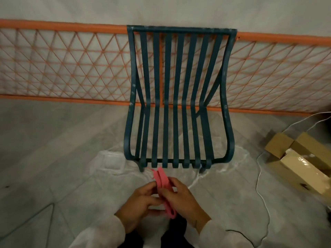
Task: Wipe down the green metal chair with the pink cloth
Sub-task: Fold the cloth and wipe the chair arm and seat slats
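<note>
The green metal chair (179,97) stands in front of me, facing me, with a slatted seat and back and pale dusty marks on its side rails. A folded pink cloth (163,179) is held just below the seat's front edge, apart from the chair. My left hand (138,206) and my right hand (182,199) both grip the cloth, one on each side, fingers pinching its folds. The lower end of the cloth pokes out between my palms.
An orange lattice railing (71,68) runs behind the chair across the view. An open cardboard box (302,158) lies on the floor at the right, with a white cable (260,190) trailing past it. Clear plastic sheeting (111,161) lies under the chair.
</note>
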{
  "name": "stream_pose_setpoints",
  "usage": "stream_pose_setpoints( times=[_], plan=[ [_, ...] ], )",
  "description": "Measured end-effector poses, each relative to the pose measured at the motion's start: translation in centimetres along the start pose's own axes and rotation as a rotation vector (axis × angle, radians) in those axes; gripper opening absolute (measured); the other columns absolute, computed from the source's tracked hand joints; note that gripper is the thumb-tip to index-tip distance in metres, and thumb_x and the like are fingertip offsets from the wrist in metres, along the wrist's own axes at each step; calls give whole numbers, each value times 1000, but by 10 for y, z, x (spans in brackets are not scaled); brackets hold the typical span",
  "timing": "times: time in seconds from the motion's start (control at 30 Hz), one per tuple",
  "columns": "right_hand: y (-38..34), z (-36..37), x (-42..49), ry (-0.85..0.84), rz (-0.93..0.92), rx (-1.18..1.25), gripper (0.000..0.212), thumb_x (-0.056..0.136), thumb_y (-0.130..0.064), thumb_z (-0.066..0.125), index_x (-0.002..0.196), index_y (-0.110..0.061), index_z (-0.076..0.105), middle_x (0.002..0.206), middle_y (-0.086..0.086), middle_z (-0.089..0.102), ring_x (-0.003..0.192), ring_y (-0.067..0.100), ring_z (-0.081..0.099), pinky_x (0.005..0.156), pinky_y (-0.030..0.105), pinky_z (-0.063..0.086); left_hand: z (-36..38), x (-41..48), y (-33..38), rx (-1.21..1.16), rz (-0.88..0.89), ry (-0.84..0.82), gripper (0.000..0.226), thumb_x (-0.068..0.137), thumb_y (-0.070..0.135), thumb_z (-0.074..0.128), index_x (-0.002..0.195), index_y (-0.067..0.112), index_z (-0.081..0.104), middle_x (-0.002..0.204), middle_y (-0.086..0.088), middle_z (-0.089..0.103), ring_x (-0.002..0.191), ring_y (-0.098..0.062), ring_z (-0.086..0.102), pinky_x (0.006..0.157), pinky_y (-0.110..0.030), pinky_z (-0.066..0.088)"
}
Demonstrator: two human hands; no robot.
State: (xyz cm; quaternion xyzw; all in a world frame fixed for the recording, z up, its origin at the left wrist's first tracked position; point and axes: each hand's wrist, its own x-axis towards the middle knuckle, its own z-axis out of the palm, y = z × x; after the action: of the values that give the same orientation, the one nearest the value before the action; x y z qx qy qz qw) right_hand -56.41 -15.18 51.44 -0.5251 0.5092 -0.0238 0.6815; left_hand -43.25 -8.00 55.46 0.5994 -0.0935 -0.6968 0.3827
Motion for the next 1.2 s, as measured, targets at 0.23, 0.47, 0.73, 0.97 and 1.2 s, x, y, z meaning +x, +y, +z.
stream_pose_setpoints(
  times=[0.23, 0.47, 0.73, 0.97, 1.2],
  plan=[
    [14, -1, 10, 25, -37, -127, 18, 94, -35, 60, 110, -42, 65, 102, -17, 71, 90, -4, 66, 74, 12, 52, -13, 17, -8, 5, -70, 34, 37, 85, -5, 59, 114, 16, 69, 112, -8, 72, 107, -24, 68, 96, -49, 52],
    [8, 21, 35, 119, -50, -143, 11, 97, -40, 55, 104, -42, 64, 87, -3, 73, 73, 12, 70, 66, 22, 58, -64, 30, -5, 65, 20, 60, 31, 89, 5, 61, 113, 23, 69, 109, 0, 74, 101, -15, 70, 94, -38, 54],
    [35, 67, 88, 127, -24, -118, 14, 98, -33, 57, 112, -34, 59, 82, 0, 72, 67, 11, 67, 62, 27, 59, -173, 87, -48, 234, 159, 263, 23, 98, 24, 52, 116, 32, 64, 118, 5, 69, 105, -9, 65, 94, -31, 52],
    [74, 109, 174, 193, -264, -146, 29, 96, -41, 56, 123, -42, 44, 108, -18, 63, 84, -11, 65, 59, 9, 52, -224, 168, -90, 406, 441, 415, 41, 94, 18, 59, 131, 34, 53, 123, 12, 61, 105, 3, 60, 85, -11, 48],
    [99, 139, 244, 151, -538, 98, 46, 95, -38, 59, 138, -48, 49, 137, -19, 57, 121, -1, 57, 95, 20, 52, -239, 222, -106, 310, 846, 476, 33, 92, 22, 58, 124, 21, 64, 120, 10, 69, 115, -7, 62, 102, -36, 49]
  ],
)
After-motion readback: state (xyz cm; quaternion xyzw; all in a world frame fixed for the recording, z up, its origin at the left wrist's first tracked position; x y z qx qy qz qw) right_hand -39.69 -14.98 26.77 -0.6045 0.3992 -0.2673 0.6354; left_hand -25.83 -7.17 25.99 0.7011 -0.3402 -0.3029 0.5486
